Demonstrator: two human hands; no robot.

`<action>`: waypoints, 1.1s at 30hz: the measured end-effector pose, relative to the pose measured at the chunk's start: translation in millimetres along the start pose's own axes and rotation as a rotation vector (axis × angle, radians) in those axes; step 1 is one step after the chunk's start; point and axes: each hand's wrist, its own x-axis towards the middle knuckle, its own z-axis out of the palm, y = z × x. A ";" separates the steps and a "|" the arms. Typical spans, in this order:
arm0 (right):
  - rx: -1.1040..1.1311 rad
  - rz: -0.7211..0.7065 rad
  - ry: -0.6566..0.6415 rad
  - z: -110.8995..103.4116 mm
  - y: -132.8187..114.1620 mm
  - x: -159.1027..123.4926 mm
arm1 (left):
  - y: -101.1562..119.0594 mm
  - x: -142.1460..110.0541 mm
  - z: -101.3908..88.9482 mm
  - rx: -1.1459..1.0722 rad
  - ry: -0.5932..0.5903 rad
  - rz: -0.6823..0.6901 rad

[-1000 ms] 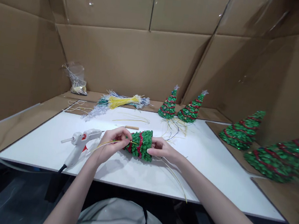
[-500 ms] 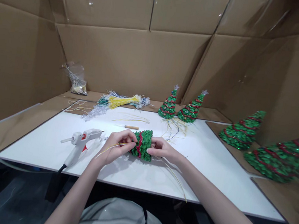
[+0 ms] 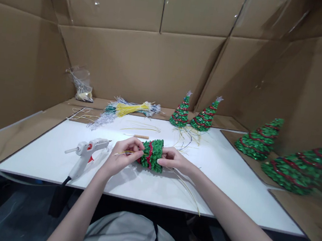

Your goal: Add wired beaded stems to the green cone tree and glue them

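A small green Christmas tree (image 3: 155, 157) with a red garland lies on its side between my hands. My right hand (image 3: 175, 158) is closed around its wide right end, thumb on the near edge. At the left side of the tree, my left hand (image 3: 127, 153) pinches thin yellow and white wires (image 3: 121, 153), whose free ends stick out leftward across the fingers. More long thin wires (image 3: 187, 189) trail from beneath the right hand to the table's front edge. The left fingertips partly cover the tree's narrow end.
A white glue gun (image 3: 85, 154) lies left on the white board (image 3: 229, 185). An awl with a wooden handle (image 3: 141, 136) lies behind the tree. Wire bundles (image 3: 131, 109) and two starred trees (image 3: 181, 111) stand further back. Two more trees (image 3: 261, 139) are right. Cardboard walls (image 3: 127, 60) surround the table.
The wire ends across my left hand have slid toward the tree, and less length shows to the left. My right hand and the tree have barely moved.
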 end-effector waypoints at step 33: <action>-0.058 -0.012 -0.020 -0.7 -2.5 1.7 | 9.9 -8.2 -15.8 0.276 0.023 0.062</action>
